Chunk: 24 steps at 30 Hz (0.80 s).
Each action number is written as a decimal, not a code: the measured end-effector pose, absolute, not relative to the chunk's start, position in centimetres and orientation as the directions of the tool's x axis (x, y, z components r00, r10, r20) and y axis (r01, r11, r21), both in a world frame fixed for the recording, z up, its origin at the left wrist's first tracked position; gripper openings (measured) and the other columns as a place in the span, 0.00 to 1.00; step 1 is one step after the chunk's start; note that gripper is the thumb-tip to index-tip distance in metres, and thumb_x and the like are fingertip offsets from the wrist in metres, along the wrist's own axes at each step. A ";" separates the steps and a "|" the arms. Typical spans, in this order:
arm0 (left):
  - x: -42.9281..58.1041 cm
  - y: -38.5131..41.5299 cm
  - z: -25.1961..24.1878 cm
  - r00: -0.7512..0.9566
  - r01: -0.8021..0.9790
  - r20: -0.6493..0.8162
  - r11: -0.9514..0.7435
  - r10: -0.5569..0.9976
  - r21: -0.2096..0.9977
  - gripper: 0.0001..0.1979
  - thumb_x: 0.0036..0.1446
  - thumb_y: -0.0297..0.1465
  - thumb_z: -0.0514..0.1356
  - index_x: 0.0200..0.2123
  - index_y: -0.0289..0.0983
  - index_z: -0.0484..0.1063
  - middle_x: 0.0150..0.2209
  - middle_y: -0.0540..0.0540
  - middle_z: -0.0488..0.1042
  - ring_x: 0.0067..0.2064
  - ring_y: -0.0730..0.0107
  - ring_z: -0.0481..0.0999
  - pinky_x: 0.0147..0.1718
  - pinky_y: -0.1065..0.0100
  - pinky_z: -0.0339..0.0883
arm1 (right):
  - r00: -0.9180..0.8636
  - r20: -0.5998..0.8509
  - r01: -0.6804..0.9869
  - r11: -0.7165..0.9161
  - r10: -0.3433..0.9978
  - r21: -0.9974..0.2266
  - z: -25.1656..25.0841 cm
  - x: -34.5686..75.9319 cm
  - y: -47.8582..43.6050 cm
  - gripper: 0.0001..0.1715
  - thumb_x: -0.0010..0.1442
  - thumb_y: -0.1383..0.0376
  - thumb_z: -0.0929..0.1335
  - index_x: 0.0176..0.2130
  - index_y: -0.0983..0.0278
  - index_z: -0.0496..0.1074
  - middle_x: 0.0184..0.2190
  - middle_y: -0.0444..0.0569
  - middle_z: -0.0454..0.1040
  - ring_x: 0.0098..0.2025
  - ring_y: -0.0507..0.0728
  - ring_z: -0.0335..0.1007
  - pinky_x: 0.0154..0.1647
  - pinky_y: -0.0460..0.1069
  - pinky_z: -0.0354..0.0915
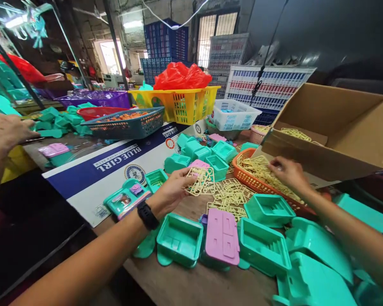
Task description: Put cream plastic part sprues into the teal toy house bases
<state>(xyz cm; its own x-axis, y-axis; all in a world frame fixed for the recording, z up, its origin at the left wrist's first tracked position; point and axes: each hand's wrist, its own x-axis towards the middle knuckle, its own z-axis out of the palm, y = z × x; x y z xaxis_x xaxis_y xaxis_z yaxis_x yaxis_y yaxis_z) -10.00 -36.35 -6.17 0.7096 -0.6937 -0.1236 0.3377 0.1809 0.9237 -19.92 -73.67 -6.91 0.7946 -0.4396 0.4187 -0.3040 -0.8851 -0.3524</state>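
Near, teal plastic shells (179,239) flank a pink lid (222,236). The left hand (174,190), a black watch (147,215) on its wrist, pinches a cream parts frame (200,180). The right hand (285,171), fingers curled, reaches into the orange basket (249,179). Farther left, flattened cardboard (115,168) reads "BLUE GIRL".

My left forearm runs up from the bottom left corner, bare, with a black watch (147,215) strapped at the wrist. My left hand (172,191) sits palm-up and a little tilted, fingers curled, thumb and fingertips pinched together. My right arm comes in from the right edge, angled up and leftward. My right hand (287,172) is turned palm-down, fingers bent and reaching downward. The two hands are well apart.
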 end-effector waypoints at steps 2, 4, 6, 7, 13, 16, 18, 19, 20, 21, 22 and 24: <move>-10.0 -35.2 -5.9 0.716 0.261 -0.066 0.179 -0.695 0.949 0.10 0.54 0.25 0.67 0.41 0.32 0.79 0.38 0.43 0.80 0.34 0.72 0.76 0.34 0.72 0.68 | 0.759 0.500 -0.242 -0.894 -0.417 -0.377 -5.6 -21.4 -71.1 0.36 0.56 0.30 0.61 0.31 0.58 0.70 0.27 0.53 0.76 0.30 0.59 0.69 0.32 0.53 0.60; -10.2 -34.0 -5.5 0.717 0.134 0.013 0.156 -0.697 0.979 0.09 0.55 0.24 0.65 0.41 0.32 0.80 0.38 0.44 0.80 0.34 0.73 0.75 0.36 0.72 0.66 | 0.771 0.521 -0.161 -0.903 -0.367 -0.399 -4.5 -22.9 -67.5 0.43 0.50 0.25 0.61 0.31 0.59 0.73 0.25 0.51 0.75 0.26 0.57 0.66 0.28 0.52 0.59; -10.5 -32.8 -5.1 0.701 -0.027 0.092 0.102 -0.708 0.994 0.10 0.58 0.22 0.62 0.43 0.32 0.80 0.40 0.45 0.80 0.37 0.73 0.75 0.39 0.72 0.66 | 0.853 0.444 -0.064 -0.899 -0.275 -0.434 -3.8 -24.1 -63.2 0.43 0.47 0.24 0.65 0.32 0.58 0.75 0.25 0.49 0.76 0.23 0.55 0.65 0.25 0.51 0.58; -10.7 -32.3 -5.0 0.689 -0.104 0.118 0.063 -0.715 0.993 0.12 0.59 0.22 0.60 0.44 0.33 0.80 0.41 0.45 0.80 0.39 0.72 0.75 0.41 0.72 0.66 | 0.890 0.400 -0.008 -0.887 -0.217 -0.463 -3.6 -24.6 -60.9 0.41 0.48 0.25 0.65 0.31 0.58 0.76 0.25 0.49 0.76 0.23 0.55 0.65 0.24 0.51 0.59; -11.4 -29.8 -5.3 0.658 -0.445 0.223 -0.133 -0.719 0.885 0.17 0.62 0.22 0.58 0.51 0.36 0.78 0.44 0.44 0.81 0.48 0.61 0.76 0.51 0.63 0.68 | 0.969 0.239 0.193 -0.771 0.055 -0.606 -6.2 -25.7 -49.3 0.26 0.63 0.40 0.64 0.30 0.56 0.73 0.23 0.47 0.74 0.22 0.55 0.65 0.23 0.50 0.60; -11.5 -29.0 -5.5 0.630 -0.492 0.247 -0.132 -0.737 0.861 0.16 0.61 0.22 0.58 0.50 0.36 0.79 0.47 0.43 0.81 0.50 0.60 0.77 0.52 0.62 0.69 | 0.957 0.266 0.246 -0.820 0.120 -0.517 -8.6 -25.4 -46.9 0.16 0.67 0.51 0.63 0.33 0.57 0.71 0.26 0.47 0.76 0.25 0.55 0.68 0.27 0.50 0.60; -11.7 -28.4 -5.5 0.602 -0.508 0.243 -0.131 -0.761 0.852 0.15 0.61 0.21 0.59 0.49 0.35 0.79 0.49 0.41 0.81 0.51 0.60 0.78 0.52 0.63 0.69 | 0.945 0.281 0.272 -0.879 0.167 -0.392 -10.0 -25.2 -46.2 0.14 0.67 0.57 0.62 0.34 0.57 0.71 0.28 0.48 0.77 0.28 0.56 0.71 0.28 0.50 0.60; -11.8 -28.1 -5.5 0.580 -0.519 0.237 -0.129 -0.779 0.845 0.16 0.60 0.20 0.59 0.49 0.36 0.80 0.50 0.41 0.81 0.51 0.60 0.78 0.52 0.63 0.69 | 0.943 0.273 0.279 -0.901 0.192 -0.331 -10.5 -25.1 -46.0 0.14 0.67 0.58 0.62 0.33 0.58 0.72 0.29 0.49 0.77 0.29 0.57 0.72 0.28 0.50 0.59; -12.0 -27.8 -5.6 0.553 -0.534 0.233 -0.126 -0.800 0.836 0.16 0.61 0.20 0.58 0.49 0.37 0.80 0.51 0.41 0.80 0.51 0.60 0.78 0.52 0.63 0.69 | 0.942 0.257 0.286 -0.914 0.214 -0.288 -10.8 -25.1 -45.8 0.15 0.68 0.59 0.62 0.32 0.58 0.72 0.28 0.49 0.76 0.30 0.57 0.73 0.28 0.49 0.59; -12.1 -27.5 -5.7 0.523 -0.558 0.232 -0.124 -0.820 0.820 0.17 0.61 0.20 0.58 0.49 0.38 0.79 0.51 0.42 0.80 0.51 0.60 0.78 0.53 0.63 0.69 | 0.942 0.245 0.294 -0.916 0.230 -0.271 -11.0 -25.1 -45.7 0.16 0.68 0.59 0.62 0.32 0.58 0.73 0.29 0.49 0.76 0.30 0.57 0.73 0.28 0.49 0.60; -12.3 -27.3 -5.9 0.488 -0.591 0.233 -0.121 -0.841 0.798 0.18 0.62 0.20 0.57 0.50 0.39 0.79 0.51 0.42 0.80 0.52 0.60 0.78 0.53 0.62 0.69 | 0.940 0.246 0.303 -0.910 0.237 -0.283 -11.1 -25.2 -45.6 0.16 0.68 0.60 0.62 0.33 0.59 0.75 0.30 0.50 0.77 0.30 0.56 0.73 0.28 0.49 0.61; -12.6 -26.9 -6.6 0.415 -0.677 0.249 -0.114 -0.875 0.728 0.19 0.62 0.20 0.56 0.52 0.39 0.77 0.51 0.43 0.80 0.52 0.60 0.78 0.55 0.61 0.69 | 0.934 0.286 0.312 -0.879 0.214 -0.361 -10.6 -25.8 -45.5 0.15 0.69 0.61 0.62 0.38 0.59 0.77 0.33 0.50 0.79 0.32 0.56 0.75 0.31 0.49 0.64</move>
